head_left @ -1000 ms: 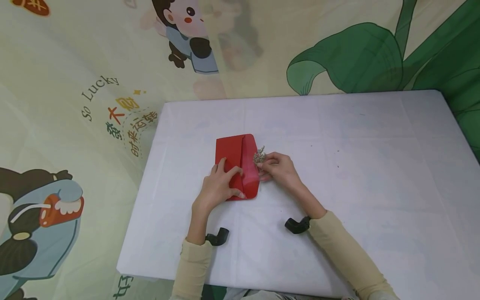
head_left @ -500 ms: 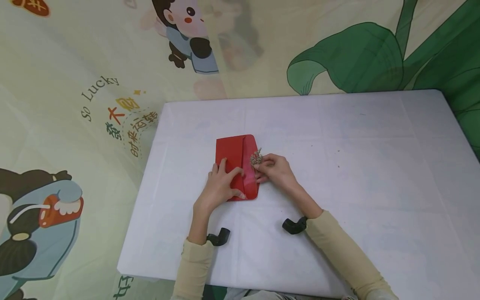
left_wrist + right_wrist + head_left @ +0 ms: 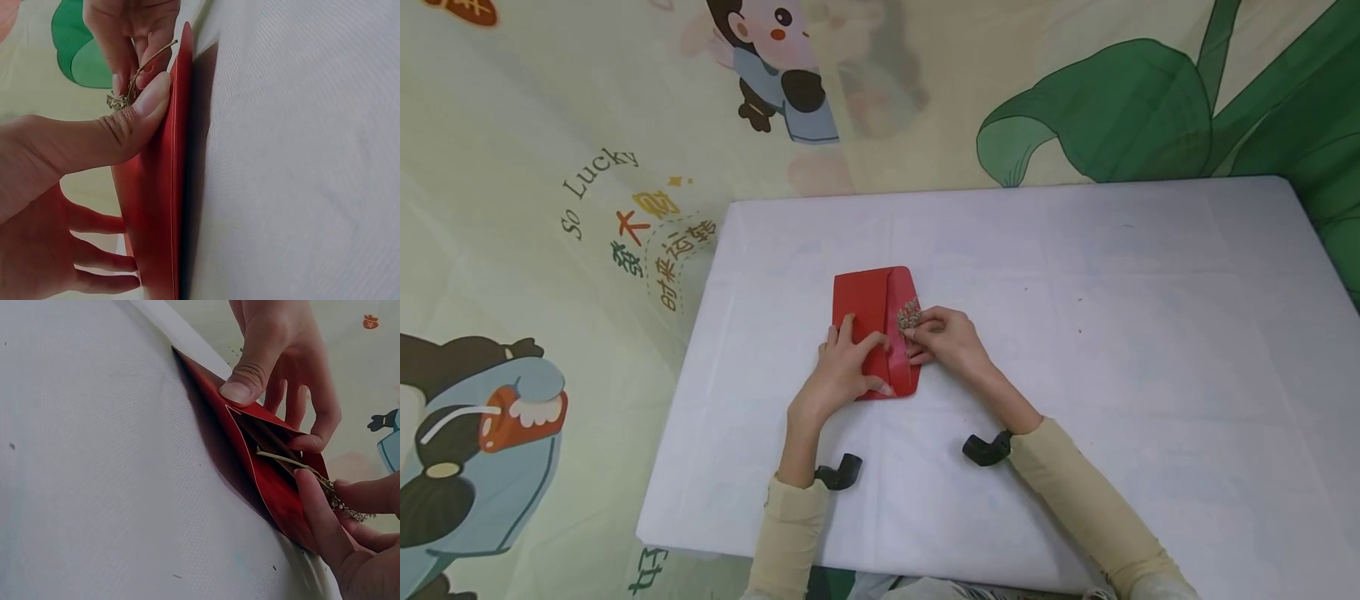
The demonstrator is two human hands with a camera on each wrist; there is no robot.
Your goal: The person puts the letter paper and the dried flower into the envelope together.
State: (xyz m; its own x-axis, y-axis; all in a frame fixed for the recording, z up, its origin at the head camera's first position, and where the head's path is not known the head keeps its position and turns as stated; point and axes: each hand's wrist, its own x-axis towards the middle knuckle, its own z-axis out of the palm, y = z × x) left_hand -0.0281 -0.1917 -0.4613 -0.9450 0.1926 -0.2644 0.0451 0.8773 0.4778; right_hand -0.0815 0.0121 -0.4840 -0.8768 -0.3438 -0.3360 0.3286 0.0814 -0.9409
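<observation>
A red paper envelope lies on the white table, its flap opened out to the right. My left hand holds it down with spread fingers, thumb near the lower corner and bent index finger at the pocket's mouth. In the right wrist view the pocket of the envelope gapes between that thumb and index finger. My right hand pinches a small dried flower sprig above the flap. The thin stem of the sprig points into the gaping mouth; the flower head sits by the right fingertips.
The white-covered table stretches away to the right, with a few tiny dark specks on it. A printed cloth hangs behind and to the left. Black curved pieces stick out at both wrists.
My right hand has moved a little left with the dried flower sprig, from the flap's outer edge to over the flap. The left hand and envelope stay nearly where they were.
</observation>
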